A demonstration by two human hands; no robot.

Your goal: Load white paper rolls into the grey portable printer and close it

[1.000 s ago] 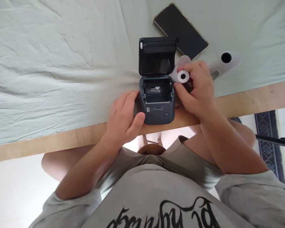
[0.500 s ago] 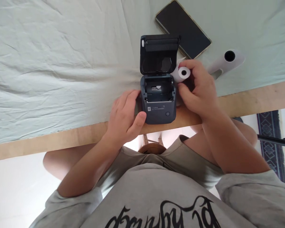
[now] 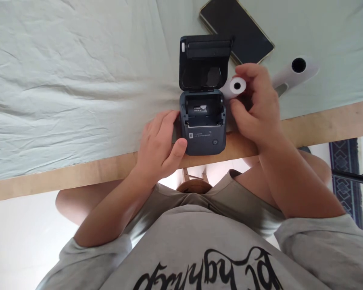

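Note:
A dark blue portable thermal printer (image 3: pixel 202 145) sits at the table's edge with its lid (image 3: pixel 204 60) raised, and its paper bay shows a small white label inside. My left hand (image 3: pixel 159 141) holds the printer's left side, thumb at the front corner and fingers along the side. Just right of the printer is a white paper roll (image 3: pixel 231 89), its round end with a dark core facing up. My right hand (image 3: pixel 257 104) is around the roll, fingers and thumb apart on either side, with a small gap visible between fingertips and roll.
A black smartphone (image 3: pixel 243 28) lies behind the lid. A white handheld device (image 3: pixel 305 74) with a round dark end lies to the right. Pale green cloth (image 3: pixel 93 80) covers the table up to its bare wooden edge (image 3: pixel 78 173).
My right hand's fingers have spread away from the paper roll, which keeps nearly the same place beside the printer. The view has shifted slightly. My left hand stays at the printer.

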